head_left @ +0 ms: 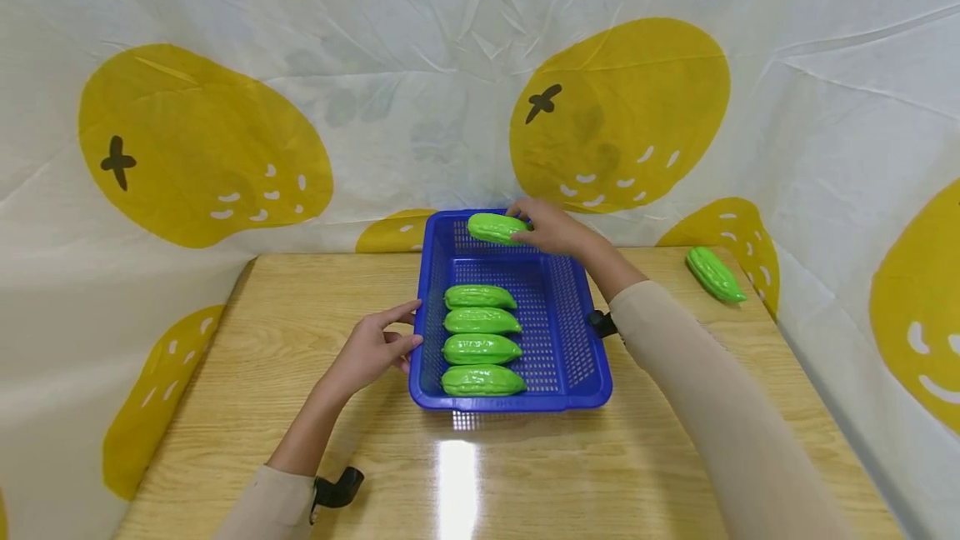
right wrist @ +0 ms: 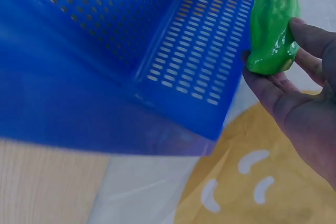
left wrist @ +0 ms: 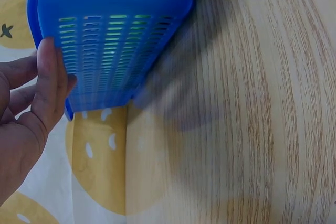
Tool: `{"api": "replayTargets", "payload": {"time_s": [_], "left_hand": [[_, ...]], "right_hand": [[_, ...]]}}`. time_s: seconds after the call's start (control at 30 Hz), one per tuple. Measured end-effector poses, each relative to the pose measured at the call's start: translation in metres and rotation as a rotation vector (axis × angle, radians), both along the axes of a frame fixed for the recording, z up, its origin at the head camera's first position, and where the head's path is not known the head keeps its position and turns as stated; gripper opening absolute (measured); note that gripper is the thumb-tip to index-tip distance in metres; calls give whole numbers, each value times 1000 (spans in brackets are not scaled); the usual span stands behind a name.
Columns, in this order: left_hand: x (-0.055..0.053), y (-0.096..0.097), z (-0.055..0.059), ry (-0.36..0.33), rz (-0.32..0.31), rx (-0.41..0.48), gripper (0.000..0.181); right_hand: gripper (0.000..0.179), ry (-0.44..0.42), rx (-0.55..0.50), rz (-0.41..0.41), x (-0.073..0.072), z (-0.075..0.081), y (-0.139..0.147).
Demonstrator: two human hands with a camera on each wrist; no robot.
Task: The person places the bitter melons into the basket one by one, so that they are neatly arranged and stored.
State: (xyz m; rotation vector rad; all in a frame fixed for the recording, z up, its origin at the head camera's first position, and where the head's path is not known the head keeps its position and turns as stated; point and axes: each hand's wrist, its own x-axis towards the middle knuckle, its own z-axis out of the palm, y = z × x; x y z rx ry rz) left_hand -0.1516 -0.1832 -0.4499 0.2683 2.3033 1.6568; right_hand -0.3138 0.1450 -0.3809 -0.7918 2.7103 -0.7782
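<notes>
A blue plastic basket (head_left: 551, 400) with slotted walls stands on the table. My left hand (head_left: 372, 348) grips its left rim; in the left wrist view the fingers (left wrist: 48, 72) lie against the rim and outer wall. Over the basket's far end, my right hand (head_left: 551, 227) holds a shiny green bitter melon (head_left: 493, 228) by one end, thumb and fingers on opposite sides. The right wrist view shows that bitter melon (right wrist: 273, 27) above the far rim. Several similar bitter melons (head_left: 482, 321) lie in a row along the basket's left side, tips pointing right.
Another green bitter melon (head_left: 715, 274) lies on the wooden table (head_left: 315, 298) near its far right corner. A white cloth with yellow fruit prints (head_left: 420, 132) hangs behind the table and at both sides.
</notes>
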Motion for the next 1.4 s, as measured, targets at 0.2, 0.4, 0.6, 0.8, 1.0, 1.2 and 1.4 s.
{"api": "replayTargets", "payload": {"time_s": [0.2, 0.4, 0.6, 0.8, 1.0, 1.2, 1.4], "left_hand": [[0, 1, 0, -7, -6, 4, 61], [1, 0, 0, -8, -5, 1, 60], [0, 1, 1, -10, -9, -3, 60], [0, 0, 0, 5, -3, -16, 60], [0, 0, -1, 1, 2, -14, 61], [-1, 2, 1, -8, 7, -16, 60], [0, 2, 2, -13, 2, -23, 61]], "right_hand": [[42, -41, 20, -4, -2, -12, -8], [41, -58, 73, -21, -4, -31, -15], [38, -103, 64, -25, -4, -46, -20], [40, -144, 64, -38, -4, -58, -25], [41, -157, 68, -24, -2, -69, -29], [36, -167, 21, -29, 3, -74, -28], [35, -153, -16, 10, 5, -78, -30]]}}
